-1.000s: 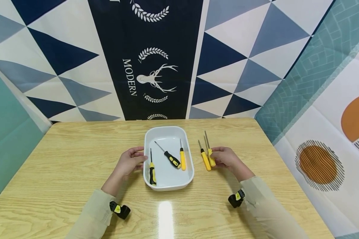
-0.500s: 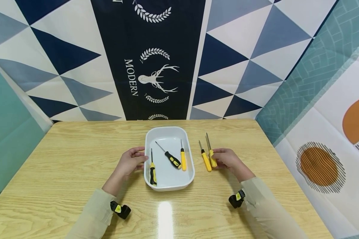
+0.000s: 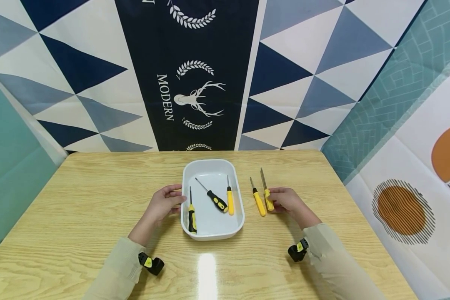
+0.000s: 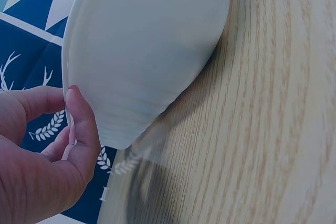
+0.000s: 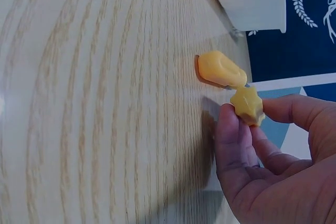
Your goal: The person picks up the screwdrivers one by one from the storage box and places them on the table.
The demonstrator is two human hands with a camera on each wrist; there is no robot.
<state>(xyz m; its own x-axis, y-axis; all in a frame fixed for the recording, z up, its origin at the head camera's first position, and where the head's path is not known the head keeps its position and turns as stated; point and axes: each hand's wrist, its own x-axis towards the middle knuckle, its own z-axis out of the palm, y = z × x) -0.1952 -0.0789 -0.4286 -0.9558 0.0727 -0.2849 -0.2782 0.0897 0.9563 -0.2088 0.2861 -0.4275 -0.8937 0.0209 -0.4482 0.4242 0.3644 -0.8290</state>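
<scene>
A white plastic tray (image 3: 213,233) stands on the table with three screwdrivers inside. My left hand (image 3: 166,202) is at its left side; in the left wrist view, thumb and fingers pinch the tray's rim (image 4: 67,72). My right hand (image 3: 287,200) holds a screwdriver with a translucent yellow handle (image 3: 268,201) between thumb and fingers, its shaft pointing away from me. In the right wrist view the star-shaped end of that handle (image 5: 247,103) faces the camera. Just left of it, a yellow-handled screwdriver with a black collar (image 3: 259,203) lies on the table.
Inside the tray are a black-and-yellow screwdriver (image 3: 192,218) along the left wall, another black-and-yellow screwdriver (image 3: 218,202) lying diagonally, and a yellow-handled screwdriver (image 3: 230,202) on the right. The wooden table (image 3: 97,200) ends at a patterned cloth backdrop (image 3: 195,83).
My right hand has shifted slightly to the right with the screwdriver, widening the gap to the one lying beside it. The left hand keeps its hold on the tray.
</scene>
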